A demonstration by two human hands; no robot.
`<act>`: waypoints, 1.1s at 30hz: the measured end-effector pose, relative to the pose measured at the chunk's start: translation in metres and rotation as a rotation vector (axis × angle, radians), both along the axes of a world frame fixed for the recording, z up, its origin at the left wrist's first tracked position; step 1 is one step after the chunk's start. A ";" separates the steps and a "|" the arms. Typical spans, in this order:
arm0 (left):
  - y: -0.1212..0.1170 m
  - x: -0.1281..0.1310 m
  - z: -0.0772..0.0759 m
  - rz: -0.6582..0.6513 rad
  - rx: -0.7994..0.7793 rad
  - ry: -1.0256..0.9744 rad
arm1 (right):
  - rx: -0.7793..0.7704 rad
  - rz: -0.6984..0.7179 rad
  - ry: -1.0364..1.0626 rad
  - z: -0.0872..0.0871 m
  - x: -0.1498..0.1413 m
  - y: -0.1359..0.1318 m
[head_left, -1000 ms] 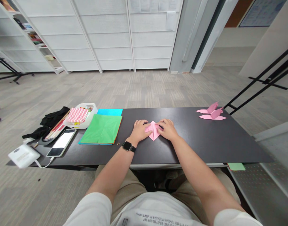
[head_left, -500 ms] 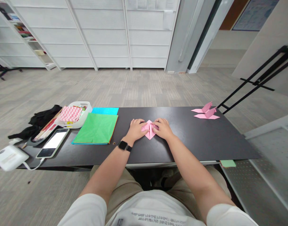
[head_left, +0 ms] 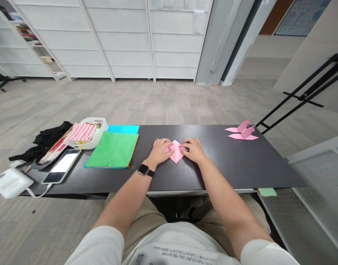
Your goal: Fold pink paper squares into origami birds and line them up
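A folded piece of pink origami paper lies on the dark table in front of me, its middle shaped like a diamond. My left hand grips its left side between thumb and fingers. On the opposite side, my right hand pinches the right edge, with the fingertips partly hiding the paper there. Two finished pink paper cranes rest side by side at the far right of the tabletop.
Left of my hands lies a stack of green paper over blue sheets. Beyond it are a white basket, a smartphone, a white power bank and black cloth. A black metal stand rises past the table's right end.
The pink paper's centre now looks like a smooth diamond, where a split down the middle showed before. My right hand has shifted slightly outward.
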State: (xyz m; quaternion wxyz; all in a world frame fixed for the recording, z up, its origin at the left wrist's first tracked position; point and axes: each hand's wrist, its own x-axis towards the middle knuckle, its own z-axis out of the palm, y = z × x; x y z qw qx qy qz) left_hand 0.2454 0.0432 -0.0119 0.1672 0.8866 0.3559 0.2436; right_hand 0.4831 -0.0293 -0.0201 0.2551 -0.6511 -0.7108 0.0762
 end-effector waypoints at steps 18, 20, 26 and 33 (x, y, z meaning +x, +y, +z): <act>0.005 -0.006 0.003 -0.227 0.069 -0.012 | 0.031 -0.071 -0.043 -0.013 0.009 0.007; 0.005 -0.007 0.002 -0.240 0.057 -0.006 | 0.035 -0.070 -0.051 -0.013 0.010 0.008; 0.010 -0.011 -0.002 -0.243 0.042 0.004 | 0.023 -0.071 -0.052 -0.014 0.010 0.008; 0.008 -0.011 0.004 -0.232 0.028 0.036 | 0.019 -0.064 -0.014 -0.012 0.009 0.007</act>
